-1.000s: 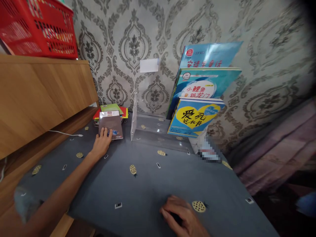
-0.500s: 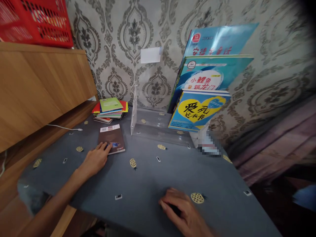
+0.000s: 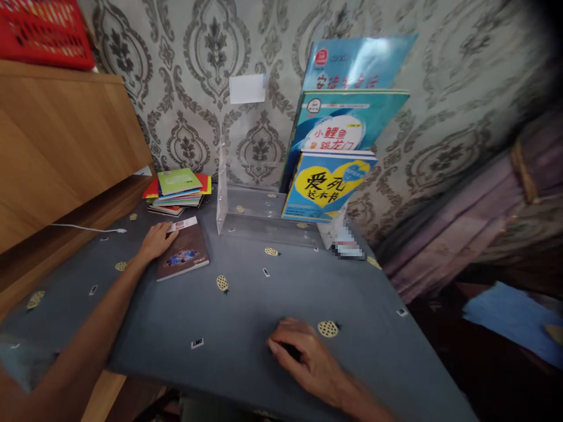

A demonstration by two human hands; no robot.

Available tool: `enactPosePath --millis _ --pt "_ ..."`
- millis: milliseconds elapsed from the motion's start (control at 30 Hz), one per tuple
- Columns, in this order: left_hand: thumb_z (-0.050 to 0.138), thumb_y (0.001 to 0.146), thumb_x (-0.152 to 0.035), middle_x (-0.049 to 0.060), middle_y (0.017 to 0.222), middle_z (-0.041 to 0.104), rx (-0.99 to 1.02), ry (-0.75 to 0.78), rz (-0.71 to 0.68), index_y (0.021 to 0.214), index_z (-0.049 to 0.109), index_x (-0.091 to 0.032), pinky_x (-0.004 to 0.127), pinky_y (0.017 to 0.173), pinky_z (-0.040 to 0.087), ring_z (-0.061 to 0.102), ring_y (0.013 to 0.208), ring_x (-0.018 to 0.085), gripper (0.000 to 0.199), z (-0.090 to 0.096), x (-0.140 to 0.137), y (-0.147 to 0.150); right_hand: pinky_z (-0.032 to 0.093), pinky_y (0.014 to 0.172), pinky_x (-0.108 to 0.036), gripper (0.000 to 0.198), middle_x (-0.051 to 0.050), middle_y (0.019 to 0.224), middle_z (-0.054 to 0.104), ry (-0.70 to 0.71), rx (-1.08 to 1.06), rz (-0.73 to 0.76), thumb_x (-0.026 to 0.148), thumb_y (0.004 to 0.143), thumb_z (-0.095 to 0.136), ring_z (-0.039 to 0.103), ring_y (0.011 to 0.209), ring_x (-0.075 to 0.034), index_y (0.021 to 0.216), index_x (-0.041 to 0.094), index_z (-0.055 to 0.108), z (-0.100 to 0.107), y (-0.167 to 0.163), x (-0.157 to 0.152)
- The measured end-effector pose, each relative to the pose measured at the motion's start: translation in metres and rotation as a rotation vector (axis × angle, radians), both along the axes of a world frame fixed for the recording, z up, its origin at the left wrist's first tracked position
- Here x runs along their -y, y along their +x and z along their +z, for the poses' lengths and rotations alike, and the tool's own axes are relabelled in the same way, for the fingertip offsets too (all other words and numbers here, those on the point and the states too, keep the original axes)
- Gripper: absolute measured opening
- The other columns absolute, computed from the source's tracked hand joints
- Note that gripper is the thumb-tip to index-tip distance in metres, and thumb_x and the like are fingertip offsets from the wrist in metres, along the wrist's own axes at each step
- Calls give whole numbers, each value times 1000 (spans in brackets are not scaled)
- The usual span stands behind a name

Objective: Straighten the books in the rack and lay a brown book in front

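A brown paperback book point(image 3: 187, 249) with a white barcode strip and a blue picture lies on the cloth-covered table. My left hand point(image 3: 157, 240) is closed at its upper-left edge, with finger and thumb tips over the cover; the outer fingers are partly hidden. Lower down, my right hand point(image 3: 297, 351) rests on the cloth, curled with thumb and fingertips together, and nothing shows in it. Behind the brown book is a pile of thin books point(image 3: 178, 187), a green one on top. To its right stands a clear stepped rack point(image 3: 222, 199) bearing a blue-and-yellow book point(image 3: 328, 187) and taller books point(image 3: 347, 108).
A wooden cabinet point(image 3: 65, 123) borders the left side, with a red basket point(image 3: 48, 35) on it. A white cable point(image 3: 94, 228) crosses the table's left part. Patterned wallpaper backs the table, and a pinkish curtain point(image 3: 435, 217) hangs at the right.
My left hand has moved from the brown book's lower part to its upper-left edge, uncovering the blue picture. The right hand stays curled on the cloth. The view has shifted to the right.
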State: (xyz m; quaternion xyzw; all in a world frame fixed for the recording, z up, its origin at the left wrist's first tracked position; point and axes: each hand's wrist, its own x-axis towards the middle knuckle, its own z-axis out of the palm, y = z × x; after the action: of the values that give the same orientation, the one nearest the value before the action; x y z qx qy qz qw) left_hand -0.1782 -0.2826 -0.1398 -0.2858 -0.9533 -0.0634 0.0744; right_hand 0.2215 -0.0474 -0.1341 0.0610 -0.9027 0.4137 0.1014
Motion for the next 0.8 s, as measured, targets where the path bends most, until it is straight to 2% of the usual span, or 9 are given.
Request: enactPosePath --millis 100,233,500,633,800 --pt "35 97 -44 18 130 64 -21 7 -37 133 56 -10 45 110 40 57 123 31 54 -3 4 10 44 69 -30 44 -3 68 62 -8 -32 -2 42 105 39 56 68 -16 76 18 64 1 -1 1" --pt "33 97 -45 17 132 62 -36 16 -112 135 54 -9 45 112 39 54 125 31 56 -8 4 34 43 67 -30 44 -2 65 61 5 -45 8 39 105 39 54 66 -15 74 18 63 2 -1 2" --pt "35 99 -45 14 139 58 -32 92 -264 138 52 -14 45 113 39 51 130 29 52 -17 -16 84 42 67 -29 36 0 64 60 -2 -58 5 31 102 44 53 63 -14 73 18 63 1 -2 1" --pt "38 99 -44 14 140 57 -23 127 -310 139 52 -16 47 114 39 50 131 29 51 -18 -28 103 46 73 -30 27 -2 72 66 6 -104 -37 26 100 49 58 69 -15 81 18 66 -1 -4 0" --pt "38 99 -43 14 146 54 -17 149 -359 142 50 -16 49 118 35 45 139 29 52 -23 -45 125 50 87 -39 16 -7 96 73 85 -238 -100 20 98 52 65 91 -20 98 19 68 0 -9 -5"
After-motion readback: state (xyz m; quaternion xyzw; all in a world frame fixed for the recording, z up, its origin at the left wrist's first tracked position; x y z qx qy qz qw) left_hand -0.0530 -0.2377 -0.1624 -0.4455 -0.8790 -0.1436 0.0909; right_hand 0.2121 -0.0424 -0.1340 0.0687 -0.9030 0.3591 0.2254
